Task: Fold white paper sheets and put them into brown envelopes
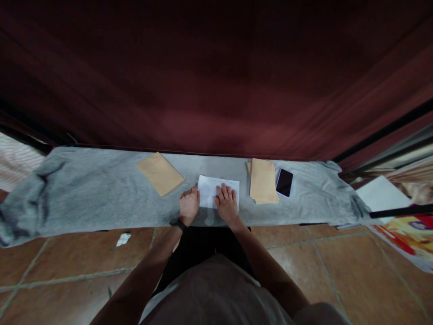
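A folded white sheet of paper (pixel 213 188) lies on a grey cloth (pixel 101 198) spread over a narrow bench. My right hand (pixel 227 204) rests flat on the paper's near right part, fingers stretched out. My left hand (pixel 188 204), with a dark band at the wrist, sits at the paper's left edge with fingers curled against it. A single brown envelope (pixel 159 173) lies to the left. A small stack of brown envelopes (pixel 263 181) lies to the right.
A black phone (pixel 284 182) lies just right of the envelope stack. A dark red curtain (pixel 216 81) hangs behind the bench. Tiled floor (pixel 67 262) with a white scrap (pixel 123 239) is below. White and coloured sheets (pixel 399 216) lie at the right.
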Tool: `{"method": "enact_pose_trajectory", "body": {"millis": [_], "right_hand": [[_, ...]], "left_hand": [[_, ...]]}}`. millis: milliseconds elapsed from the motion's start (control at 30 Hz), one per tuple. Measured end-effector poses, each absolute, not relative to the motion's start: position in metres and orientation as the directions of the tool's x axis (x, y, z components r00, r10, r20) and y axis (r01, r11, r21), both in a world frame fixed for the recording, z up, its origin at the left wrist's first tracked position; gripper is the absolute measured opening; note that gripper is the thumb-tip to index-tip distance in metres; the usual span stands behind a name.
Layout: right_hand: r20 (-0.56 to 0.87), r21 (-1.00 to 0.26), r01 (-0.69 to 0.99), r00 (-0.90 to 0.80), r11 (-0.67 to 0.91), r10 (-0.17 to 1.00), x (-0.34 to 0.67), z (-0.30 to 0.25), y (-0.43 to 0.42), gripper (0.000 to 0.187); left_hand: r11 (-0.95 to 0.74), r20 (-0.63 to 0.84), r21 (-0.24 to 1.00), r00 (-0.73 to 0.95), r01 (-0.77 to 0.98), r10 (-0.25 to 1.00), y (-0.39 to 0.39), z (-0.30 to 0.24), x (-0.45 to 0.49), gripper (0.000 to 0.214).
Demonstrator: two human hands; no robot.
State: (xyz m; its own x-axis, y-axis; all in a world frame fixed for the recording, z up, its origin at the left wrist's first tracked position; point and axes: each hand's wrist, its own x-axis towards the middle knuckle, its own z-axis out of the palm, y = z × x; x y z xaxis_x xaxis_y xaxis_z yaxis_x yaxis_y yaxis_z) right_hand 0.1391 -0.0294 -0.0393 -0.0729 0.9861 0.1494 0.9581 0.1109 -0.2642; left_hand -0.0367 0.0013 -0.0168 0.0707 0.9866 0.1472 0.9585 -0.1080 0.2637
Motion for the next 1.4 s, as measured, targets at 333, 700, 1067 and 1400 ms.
{"method": "enact_pose_trajectory", "body": {"millis": [333, 700, 1067, 1400], "right_hand": [[0.084, -0.22, 0.965, -0.131, 0.146, 0.988, 0.142, -0.041, -0.033, 0.057], [0.208, -0.283, 0.959, 0.052, 0.01, 0.977, 0.164, -0.056, -0.028, 0.055], [0.219, -0.3, 0.954, 0.059, 0.01, 0.974, 0.154, -0.048, -0.019, 0.055], [0.183, -0.306, 0.95, -0.01, 0.067, 0.983, 0.143, -0.053, 0.005, 0.054]], "left_hand": [[-0.485, 0.132, 0.329, 0.469, 0.81, 0.873, 0.011, -0.03, 0.03, 0.053], [-0.394, 0.164, 0.288, 0.361, 0.873, 0.918, 0.024, -0.049, 0.0, 0.061], [-0.338, 0.185, 0.289, 0.294, 0.896, 0.938, 0.023, -0.052, -0.015, 0.061], [-0.34, 0.172, 0.251, 0.303, 0.906, 0.937, 0.023, -0.053, -0.018, 0.06]]}}
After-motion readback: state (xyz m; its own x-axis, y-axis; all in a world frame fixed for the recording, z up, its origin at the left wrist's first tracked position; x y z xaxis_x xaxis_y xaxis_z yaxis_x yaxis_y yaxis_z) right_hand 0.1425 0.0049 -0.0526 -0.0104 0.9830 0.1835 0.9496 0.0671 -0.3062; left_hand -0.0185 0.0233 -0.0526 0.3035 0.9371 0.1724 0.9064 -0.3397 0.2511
